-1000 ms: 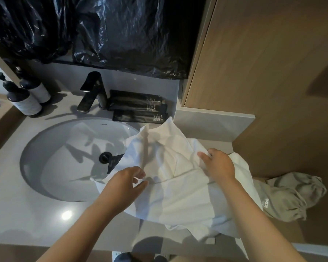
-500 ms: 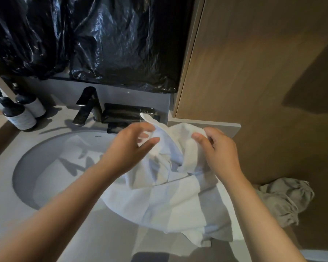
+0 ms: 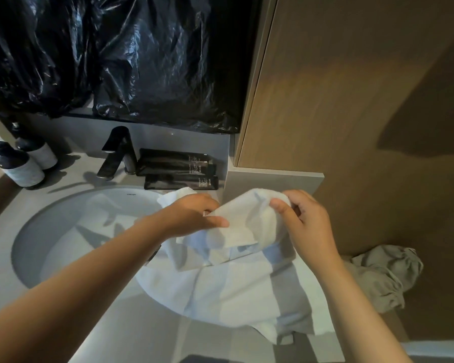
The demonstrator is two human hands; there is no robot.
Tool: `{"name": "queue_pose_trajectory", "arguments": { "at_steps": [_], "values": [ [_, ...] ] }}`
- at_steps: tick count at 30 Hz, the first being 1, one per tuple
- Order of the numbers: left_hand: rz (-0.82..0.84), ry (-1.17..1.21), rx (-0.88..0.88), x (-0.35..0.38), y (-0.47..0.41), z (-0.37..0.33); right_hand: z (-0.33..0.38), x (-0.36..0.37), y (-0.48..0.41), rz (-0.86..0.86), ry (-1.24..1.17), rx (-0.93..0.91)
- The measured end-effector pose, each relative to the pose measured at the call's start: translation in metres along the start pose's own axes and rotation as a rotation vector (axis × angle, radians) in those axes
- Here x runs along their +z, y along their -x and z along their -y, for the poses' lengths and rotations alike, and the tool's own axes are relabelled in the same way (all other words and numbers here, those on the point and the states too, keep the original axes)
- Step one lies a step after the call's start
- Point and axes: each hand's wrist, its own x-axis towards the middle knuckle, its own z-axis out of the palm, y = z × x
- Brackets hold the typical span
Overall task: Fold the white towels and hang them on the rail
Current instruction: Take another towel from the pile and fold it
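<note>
A white towel lies crumpled over the right side of the sink and the counter, its lower part hanging past the counter's front edge. My left hand pinches a raised edge of the towel between thumb and fingers. My right hand grips the same raised edge a little to the right, fingers curled round the cloth. The stretch of towel between my hands is lifted above the rest. No rail is in view.
A white basin with a black tap lies left of the towel. Black tubes rest behind it, two pump bottles stand at far left. Black plastic covers the mirror. A wooden wall rises right; grey-green cloth lies below it.
Both hands have gone from resting on the flat towel to lifting its far edge; since half a second ago they have drawn closer together along that edge.
</note>
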Motion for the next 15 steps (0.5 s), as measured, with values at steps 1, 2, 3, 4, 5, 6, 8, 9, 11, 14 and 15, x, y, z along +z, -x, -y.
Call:
{"name": "queue_pose_trajectory", "arguments": {
  "at_steps": [1, 2, 3, 4, 5, 6, 8, 9, 11, 14, 15],
  "values": [
    [-0.058, 0.024, 0.003, 0.004, 0.002, 0.002, 0.001, 0.002, 0.001, -0.008, -0.021, 0.013],
    [-0.13, 0.082, 0.009, 0.006, 0.005, 0.004, 0.003, 0.003, 0.001, -0.018, -0.04, 0.021],
    [-0.201, 0.159, 0.015, 0.006, 0.008, 0.004, 0.005, 0.003, -0.001, -0.029, -0.059, 0.023],
    [-0.271, 0.217, 0.029, 0.003, 0.01, 0.004, 0.007, 0.003, -0.003, -0.041, -0.081, 0.021],
    [-0.333, 0.251, 0.048, -0.001, 0.011, 0.004, 0.01, 0.002, -0.005, -0.056, -0.101, 0.014],
    [-0.388, 0.281, 0.061, -0.007, 0.013, 0.001, 0.014, -0.001, -0.009, -0.075, -0.121, -0.002],
    [-0.479, 0.345, 0.084, -0.023, 0.015, -0.007, 0.023, -0.006, -0.016, -0.112, -0.158, -0.049],
    [-0.52, 0.375, 0.105, -0.032, 0.016, -0.013, 0.028, -0.009, -0.02, -0.13, -0.174, -0.072],
    [-0.602, 0.428, 0.165, -0.054, 0.017, -0.026, 0.04, -0.017, -0.026, -0.173, -0.207, -0.116],
    [-0.68, 0.483, 0.227, -0.085, 0.018, -0.05, 0.061, -0.033, -0.036, -0.257, -0.209, -0.204],
    [-0.695, 0.49, 0.248, -0.095, 0.019, -0.057, 0.068, -0.039, -0.039, -0.283, -0.207, -0.231]
  ]
}}
